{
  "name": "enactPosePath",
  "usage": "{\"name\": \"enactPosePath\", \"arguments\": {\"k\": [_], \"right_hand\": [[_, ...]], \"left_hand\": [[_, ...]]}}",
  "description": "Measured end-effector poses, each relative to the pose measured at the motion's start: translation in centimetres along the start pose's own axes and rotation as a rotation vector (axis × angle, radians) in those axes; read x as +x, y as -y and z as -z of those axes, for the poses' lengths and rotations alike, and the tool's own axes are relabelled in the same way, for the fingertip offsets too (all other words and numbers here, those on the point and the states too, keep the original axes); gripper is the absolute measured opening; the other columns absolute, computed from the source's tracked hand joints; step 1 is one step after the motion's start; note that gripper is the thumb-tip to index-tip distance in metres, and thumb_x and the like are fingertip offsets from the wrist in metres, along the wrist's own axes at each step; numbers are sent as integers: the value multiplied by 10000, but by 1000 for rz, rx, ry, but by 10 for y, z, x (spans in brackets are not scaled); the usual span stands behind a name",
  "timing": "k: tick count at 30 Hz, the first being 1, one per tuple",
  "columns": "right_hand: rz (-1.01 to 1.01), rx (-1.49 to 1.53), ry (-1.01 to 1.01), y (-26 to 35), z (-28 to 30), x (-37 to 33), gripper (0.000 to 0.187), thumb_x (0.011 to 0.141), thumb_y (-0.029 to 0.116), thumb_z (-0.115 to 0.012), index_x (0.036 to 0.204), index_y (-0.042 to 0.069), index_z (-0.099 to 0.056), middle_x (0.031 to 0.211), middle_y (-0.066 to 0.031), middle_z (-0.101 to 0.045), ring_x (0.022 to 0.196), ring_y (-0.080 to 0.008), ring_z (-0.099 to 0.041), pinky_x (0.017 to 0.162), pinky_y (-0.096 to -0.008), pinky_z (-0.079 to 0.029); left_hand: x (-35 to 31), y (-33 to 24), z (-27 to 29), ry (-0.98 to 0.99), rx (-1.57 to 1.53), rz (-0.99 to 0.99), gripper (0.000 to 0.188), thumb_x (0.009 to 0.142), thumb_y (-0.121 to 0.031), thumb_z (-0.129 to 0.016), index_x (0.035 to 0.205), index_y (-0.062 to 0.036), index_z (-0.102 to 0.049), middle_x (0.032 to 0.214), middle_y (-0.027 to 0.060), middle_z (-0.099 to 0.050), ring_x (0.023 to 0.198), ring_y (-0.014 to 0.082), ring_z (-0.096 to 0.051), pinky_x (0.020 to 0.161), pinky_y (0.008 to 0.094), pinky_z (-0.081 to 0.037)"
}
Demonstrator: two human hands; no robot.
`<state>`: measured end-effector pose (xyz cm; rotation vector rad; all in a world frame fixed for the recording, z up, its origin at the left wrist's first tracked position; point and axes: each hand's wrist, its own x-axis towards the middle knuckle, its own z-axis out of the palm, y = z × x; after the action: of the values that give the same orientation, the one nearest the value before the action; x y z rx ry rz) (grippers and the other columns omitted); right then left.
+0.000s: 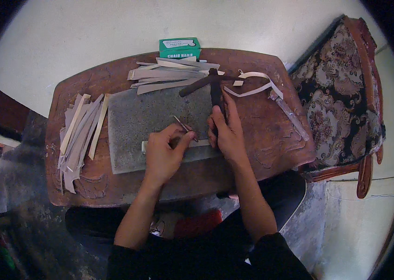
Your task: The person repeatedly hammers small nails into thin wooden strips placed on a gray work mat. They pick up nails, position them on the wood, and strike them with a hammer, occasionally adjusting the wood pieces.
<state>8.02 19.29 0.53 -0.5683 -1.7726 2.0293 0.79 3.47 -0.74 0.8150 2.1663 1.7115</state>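
Two bare hands meet over the grey slab on the wooden table. The left hand pinches a thin metal rod between thumb and fingers, and the rod leans across the near middle of the slab. The right hand has its fingers wrapped round the handle of a dark hammer, which stands over the slab's right side with its head toward the far edge. A pale strip lies across the near part of the slab, partly hidden by the left hand.

The hammer looks rigid and head-heavy; a hold low on the handle would suit a swing, while one nearer the head would steady it. The rod seems light, stiff and hard, perhaps slippery for being so slim, so the middle of its shank is the place to pinch, clear of both ends. The strip appears thin and light, likely to bend or slide, and is best pressed flat near its left end. Similar strips are heaped left of the slab.
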Motion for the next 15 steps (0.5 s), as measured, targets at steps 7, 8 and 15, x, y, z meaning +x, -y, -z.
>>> {"name": "enactPosePath", "arguments": {"k": [7, 8, 15], "right_hand": [[27, 26, 2, -2, 2, 4, 538, 1077, 266, -500, 1565, 186, -287, 780, -9, -489, 515, -65, -429, 429, -244, -360], [20, 30, 7, -2, 2, 4, 538, 1077, 267, -500, 1565, 188, -287, 779, -10, -490, 513, -65, -429, 428, -243, -360], [19, 58, 5, 3, -1, 2, 502, 1072, 260, -516, 1529, 154, -338, 732, 19, -488, 506, -48, -423, 413, -230, -354]], "left_hand": [[2, 3, -9, -18, 120, -75, 168, 903, -249, -745, 916, -81, -740, 770, 69, -750, 562, 203, -622, 638, 343, -439], [1, 5, -9, -28, 171, -102, 172, 902, -265, -745, 918, -93, -742, 772, 61, -751, 562, 206, -614, 666, 347, -426], [-1, 4, -8, -38, 287, -157, 169, 899, -305, -745, 930, -139, -750, 761, 40, -747, 567, 230, -578, 735, 355, -373]]}}
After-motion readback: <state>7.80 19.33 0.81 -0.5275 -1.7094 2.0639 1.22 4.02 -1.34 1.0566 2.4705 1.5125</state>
